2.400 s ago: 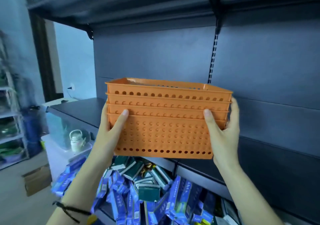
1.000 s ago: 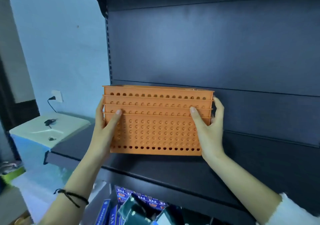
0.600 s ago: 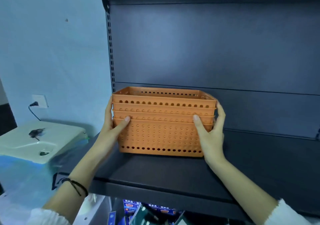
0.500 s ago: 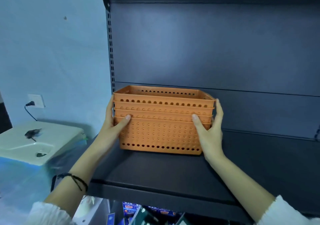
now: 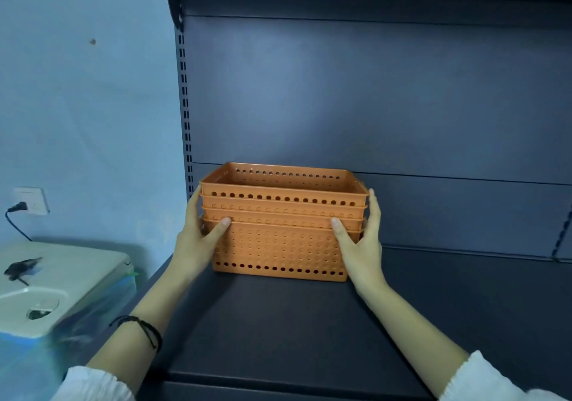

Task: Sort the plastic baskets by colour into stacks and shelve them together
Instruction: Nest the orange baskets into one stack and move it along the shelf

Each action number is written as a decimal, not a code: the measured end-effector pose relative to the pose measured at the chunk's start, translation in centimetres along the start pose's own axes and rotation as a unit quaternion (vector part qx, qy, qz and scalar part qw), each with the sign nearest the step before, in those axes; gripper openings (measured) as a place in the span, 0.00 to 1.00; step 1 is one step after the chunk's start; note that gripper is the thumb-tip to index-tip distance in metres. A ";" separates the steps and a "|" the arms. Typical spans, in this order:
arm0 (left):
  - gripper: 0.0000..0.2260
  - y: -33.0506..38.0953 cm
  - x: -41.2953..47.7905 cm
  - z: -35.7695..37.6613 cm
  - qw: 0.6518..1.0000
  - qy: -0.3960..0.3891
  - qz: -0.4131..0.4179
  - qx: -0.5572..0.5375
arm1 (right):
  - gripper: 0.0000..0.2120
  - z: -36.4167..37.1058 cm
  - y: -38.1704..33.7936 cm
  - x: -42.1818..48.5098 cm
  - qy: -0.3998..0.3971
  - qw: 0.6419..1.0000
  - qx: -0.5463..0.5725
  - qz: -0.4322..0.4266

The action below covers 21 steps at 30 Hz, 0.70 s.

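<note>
A stack of several nested orange perforated plastic baskets rests upright on the dark shelf board, near the shelf's left end and close to the back panel. My left hand grips the stack's left end, thumb on the front face. My right hand grips the right end the same way. No baskets of another colour are in view.
A slotted upright runs along the shelf's left edge against a pale blue wall. A white lidded plastic bin stands lower left, below a wall socket with a plugged cable. To the right of the stack the shelf board stretches on.
The basket stack has been carried up from over the lower shelf and set down on this shelf board, then slid back toward the rear panel. Both hands keep their hold.
</note>
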<state>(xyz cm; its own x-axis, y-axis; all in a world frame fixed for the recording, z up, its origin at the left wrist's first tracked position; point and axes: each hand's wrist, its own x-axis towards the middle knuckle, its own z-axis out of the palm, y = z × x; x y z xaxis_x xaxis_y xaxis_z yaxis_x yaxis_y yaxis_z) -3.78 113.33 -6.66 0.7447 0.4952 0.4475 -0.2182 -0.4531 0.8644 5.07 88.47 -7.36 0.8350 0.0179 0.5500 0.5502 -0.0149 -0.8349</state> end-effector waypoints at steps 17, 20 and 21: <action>0.14 8.7 -7.9 7.8 0.872 -0.075 0.340 0.343 | 0.18 -14.1 -2.0 -2.1 -0.195 0.888 -0.411 -0.069; 0.13 10.1 -11.4 13.9 0.802 -0.189 0.375 0.425 | 0.21 -20.3 -2.0 -4.1 -0.185 0.826 -0.524 -0.100; 0.14 10.6 -12.6 16.1 0.787 -0.205 0.377 0.442 | 0.22 -22.8 -2.0 -4.7 -0.177 0.818 -0.539 -0.092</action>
<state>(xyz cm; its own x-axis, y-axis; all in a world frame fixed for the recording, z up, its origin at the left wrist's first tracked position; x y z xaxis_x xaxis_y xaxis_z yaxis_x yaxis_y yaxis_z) -5.36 90.32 -6.82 0.7947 -0.3608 0.4882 -0.3061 -0.9327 -0.1909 0.22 65.65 -7.79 0.7878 0.4051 0.4639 0.5124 -0.8491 -0.1287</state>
